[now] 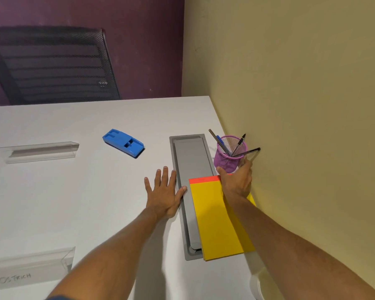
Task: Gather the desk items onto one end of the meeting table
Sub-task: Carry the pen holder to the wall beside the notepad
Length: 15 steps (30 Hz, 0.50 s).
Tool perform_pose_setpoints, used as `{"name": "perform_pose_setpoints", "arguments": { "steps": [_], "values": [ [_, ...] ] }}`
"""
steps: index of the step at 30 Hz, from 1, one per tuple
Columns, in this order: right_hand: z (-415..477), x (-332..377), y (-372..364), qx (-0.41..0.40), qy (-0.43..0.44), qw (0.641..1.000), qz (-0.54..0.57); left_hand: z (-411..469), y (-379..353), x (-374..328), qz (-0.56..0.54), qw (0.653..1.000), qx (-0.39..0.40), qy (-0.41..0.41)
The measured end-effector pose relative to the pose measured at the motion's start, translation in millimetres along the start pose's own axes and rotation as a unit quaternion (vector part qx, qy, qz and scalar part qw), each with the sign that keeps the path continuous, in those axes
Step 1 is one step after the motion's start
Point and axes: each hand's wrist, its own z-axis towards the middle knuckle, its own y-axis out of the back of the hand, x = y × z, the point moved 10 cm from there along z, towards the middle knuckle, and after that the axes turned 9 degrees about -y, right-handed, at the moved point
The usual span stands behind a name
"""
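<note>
A purple mesh pen cup (226,158) with several pens stands near the right wall on the white table (74,191). My right hand (237,181) reaches around its base, thumb on the left and fingers on the right; whether it grips the cup is unclear. A yellow notepad (219,221) with a red top strip lies under my right wrist, partly over the grey cable hatch (191,161). Flat on the table beside the hatch rests my left hand (165,191), fingers spread, holding nothing. A blue board eraser (123,143) lies further left.
Two clear acrylic name stands lie on the left, one at mid table (39,151), one near the front edge (30,267) with handwriting. A black mesh chair (52,66) stands behind the far edge. The yellow wall runs along the table's right side.
</note>
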Motion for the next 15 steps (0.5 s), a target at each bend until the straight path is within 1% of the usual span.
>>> {"name": "perform_pose_setpoints", "arguments": {
  "steps": [3,5,7,10,15],
  "values": [
    [-30,1,1,0.002,0.037,0.986,-0.160,-9,19,-5,-0.027,0.999,0.033,0.012],
    [-50,-1,-4,0.027,0.057,0.965,-0.253,-21,34,-11,-0.014,0.999,0.029,0.011],
    [-68,1,-6,0.050,0.088,0.942,-0.320,-36,48,-18,0.009,1.000,0.023,0.003],
    [-94,12,-6,0.071,0.146,0.914,-0.371,-56,62,-21,0.037,0.999,0.012,-0.004],
    [-136,48,0,0.087,0.233,0.891,-0.380,-91,92,-16,0.055,0.998,-0.019,0.011]
  ]
}}
